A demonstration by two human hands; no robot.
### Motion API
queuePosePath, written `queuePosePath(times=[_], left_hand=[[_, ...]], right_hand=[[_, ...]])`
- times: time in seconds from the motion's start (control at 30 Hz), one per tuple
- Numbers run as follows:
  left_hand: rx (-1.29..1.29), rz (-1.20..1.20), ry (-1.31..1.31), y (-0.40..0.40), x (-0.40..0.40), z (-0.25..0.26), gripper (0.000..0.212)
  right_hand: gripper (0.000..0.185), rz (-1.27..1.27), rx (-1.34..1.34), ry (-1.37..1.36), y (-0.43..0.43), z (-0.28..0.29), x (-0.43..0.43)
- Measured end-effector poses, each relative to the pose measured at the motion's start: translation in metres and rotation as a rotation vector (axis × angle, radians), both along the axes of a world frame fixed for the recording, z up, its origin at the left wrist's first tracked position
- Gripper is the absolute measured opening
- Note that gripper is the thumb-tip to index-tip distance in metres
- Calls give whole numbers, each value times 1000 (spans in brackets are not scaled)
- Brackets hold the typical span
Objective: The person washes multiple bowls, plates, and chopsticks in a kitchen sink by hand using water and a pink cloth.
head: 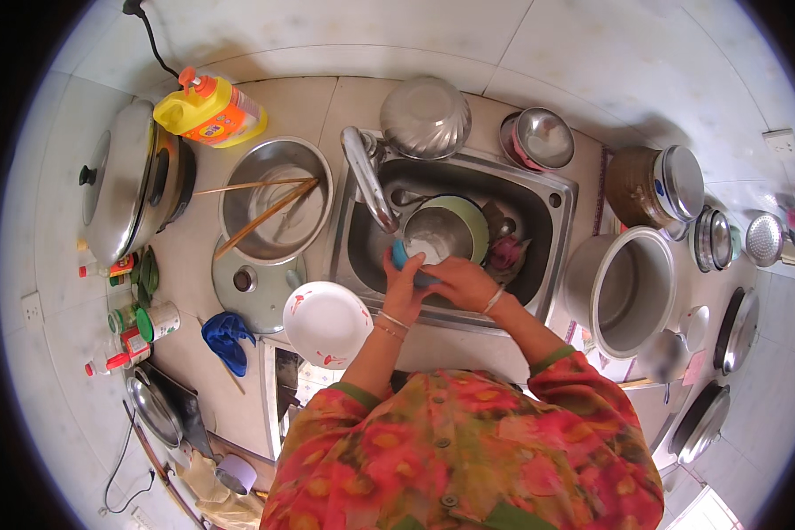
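Over the front of the stainless steel sink, my left hand grips a small blue bowl with a pale inside, thumb over its rim. My right hand holds the same bowl from the other side; its fingertips are partly hidden. Just beyond the hands, a larger bowl with a light green outside sits tilted in the sink. A reddish-pink cloth or scrap lies to its right in the basin. The chrome faucet reaches over the basin from behind.
Left of the sink stand a steel pot with wooden chopsticks across it, a glass lid and a white bowl. A yellow detergent bottle is at the back. An upturned steel bowl touches the sink's rear edge. A deep pot stands right.
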State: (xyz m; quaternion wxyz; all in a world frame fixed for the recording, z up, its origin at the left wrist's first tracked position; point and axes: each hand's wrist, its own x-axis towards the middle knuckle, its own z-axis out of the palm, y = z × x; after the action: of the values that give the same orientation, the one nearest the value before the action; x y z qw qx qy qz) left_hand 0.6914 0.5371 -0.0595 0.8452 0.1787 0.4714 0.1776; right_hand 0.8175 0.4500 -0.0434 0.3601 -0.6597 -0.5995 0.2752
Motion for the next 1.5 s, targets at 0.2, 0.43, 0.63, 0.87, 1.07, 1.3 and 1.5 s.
queuePosePath(times=[0.2,0.43,0.63,0.87,1.07,1.3,1.5], left_hand=[[142,-52,69,17,-2,1,89],[126,-48,57,20,-5,-1,92],[141,-117,100,22,-14,-12,98],[90,-205,130,16,0,-1,100],[190,-155,182,25,-2,-6,98],[401,-9,128,25,-10,-32,94],[217,-39,129,36,-4,-4,98]], right_hand=[[29,-664,-287,304,-66,-72,72],[41,-534,-595,-557,-81,-153,60],[23,-607,-166,358,-56,-69,83],[24,-40,68,-136,34,39,38],[22,47,-102,-489,41,-33,26],[41,-4,-329,163,29,-62,28],[43,-527,-231,317,36,-51,65]])
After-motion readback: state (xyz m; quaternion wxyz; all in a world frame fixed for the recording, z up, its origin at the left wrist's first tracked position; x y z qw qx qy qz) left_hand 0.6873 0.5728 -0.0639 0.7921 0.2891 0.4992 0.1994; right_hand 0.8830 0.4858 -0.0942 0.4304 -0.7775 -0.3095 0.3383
